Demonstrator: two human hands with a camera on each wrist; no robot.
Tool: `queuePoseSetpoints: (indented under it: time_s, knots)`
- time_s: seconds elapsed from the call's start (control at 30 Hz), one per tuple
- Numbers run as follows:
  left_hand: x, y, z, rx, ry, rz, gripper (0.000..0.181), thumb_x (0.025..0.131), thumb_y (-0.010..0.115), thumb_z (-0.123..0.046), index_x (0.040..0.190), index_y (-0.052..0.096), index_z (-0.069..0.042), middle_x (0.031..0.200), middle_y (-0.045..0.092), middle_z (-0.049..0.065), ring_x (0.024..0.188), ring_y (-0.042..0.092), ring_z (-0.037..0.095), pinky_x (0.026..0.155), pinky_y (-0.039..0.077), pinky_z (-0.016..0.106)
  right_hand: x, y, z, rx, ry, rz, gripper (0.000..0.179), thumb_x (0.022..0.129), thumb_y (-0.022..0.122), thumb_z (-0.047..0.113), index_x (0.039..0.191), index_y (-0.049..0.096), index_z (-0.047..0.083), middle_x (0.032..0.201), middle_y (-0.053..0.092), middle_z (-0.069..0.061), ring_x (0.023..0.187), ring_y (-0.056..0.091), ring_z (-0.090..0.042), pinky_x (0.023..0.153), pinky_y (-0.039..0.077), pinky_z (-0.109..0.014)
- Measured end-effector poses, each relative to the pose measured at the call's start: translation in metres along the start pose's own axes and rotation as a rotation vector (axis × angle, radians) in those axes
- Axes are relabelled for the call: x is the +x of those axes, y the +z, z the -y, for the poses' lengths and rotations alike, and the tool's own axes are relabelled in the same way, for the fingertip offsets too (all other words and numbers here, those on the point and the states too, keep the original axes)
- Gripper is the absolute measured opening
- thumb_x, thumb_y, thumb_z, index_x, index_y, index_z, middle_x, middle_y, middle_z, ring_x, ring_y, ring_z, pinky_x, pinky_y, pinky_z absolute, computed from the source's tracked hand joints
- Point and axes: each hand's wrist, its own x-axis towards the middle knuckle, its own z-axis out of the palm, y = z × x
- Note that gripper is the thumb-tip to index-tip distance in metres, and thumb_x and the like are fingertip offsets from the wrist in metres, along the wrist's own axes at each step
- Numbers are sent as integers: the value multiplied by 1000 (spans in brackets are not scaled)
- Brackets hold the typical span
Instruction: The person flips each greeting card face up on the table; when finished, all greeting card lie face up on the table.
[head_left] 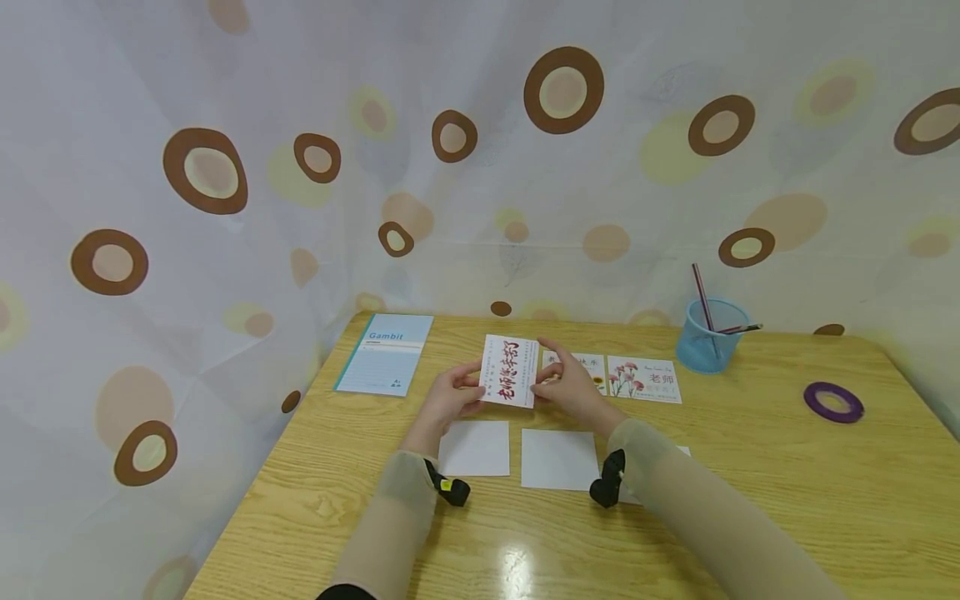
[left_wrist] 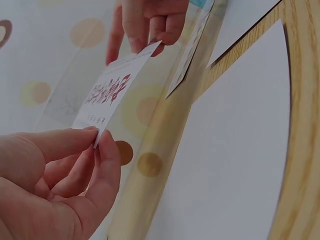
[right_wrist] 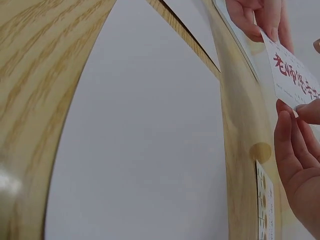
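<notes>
A white card with red Chinese characters (head_left: pixel 510 371) is held up over the table, its lettering running sideways in the head view. My left hand (head_left: pixel 452 395) pinches its left edge between thumb and fingers; the left wrist view shows that left hand (left_wrist: pixel 65 180) gripping one corner. At the opposite edge, my right hand (head_left: pixel 576 387) pinches the card too, as the right wrist view confirms with the right hand (right_wrist: pixel 300 155) at a corner. Below the forearms lie blank white cards (head_left: pixel 474 448), one partly covered by the right arm. Two printed cards (head_left: pixel 645 379) lie just right of the held card.
At the back left lies a light blue notebook (head_left: pixel 385 354). A blue mesh pen cup (head_left: pixel 705 346) with pencils stands at the back right, and a purple tape roll (head_left: pixel 833 402) lies in front of it. A patterned curtain (head_left: pixel 480 208) hangs behind the wooden table (head_left: pixel 787 483).
</notes>
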Motion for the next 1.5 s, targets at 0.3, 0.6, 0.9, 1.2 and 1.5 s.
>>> queuePoseSetpoints:
  time_s: [0.3,0.6,0.9,1.2,1.5]
  knots:
    - [-2,2,1,-27,40,-137,23,90,70,-3,112,69,3,98,68,12,82,65,13,88,59,36,0,-1,-3,96,32,-110,41,94,62,2,129,41,1,85,67,-9,72,72,-28,72,62,-40]
    - [-2,3,-2,-106,9,-70,37,91,66,4,127,63,-2,91,53,5,81,65,20,88,59,38,-1,-1,-2,125,42,-112,51,94,63,1,140,42,6,80,61,-6,75,72,-30,73,62,-37]
    - [0,8,-4,-223,-16,-148,49,92,65,3,138,50,2,104,62,13,93,70,27,89,58,36,-1,-1,-5,119,24,-107,56,94,61,-1,146,44,10,82,57,-10,81,73,-34,76,62,-39]
    - [5,15,-4,-312,19,-204,42,90,64,9,131,57,6,103,66,15,81,68,14,92,57,36,1,2,-6,141,33,-115,62,92,63,-3,148,40,10,90,58,-13,80,73,-30,73,62,-34]
    - [8,16,0,-119,4,-103,79,88,63,11,155,34,-21,123,59,19,81,63,14,77,61,31,2,8,-4,-149,-3,-150,54,87,73,6,135,50,3,92,59,-10,79,64,-16,67,53,-22]
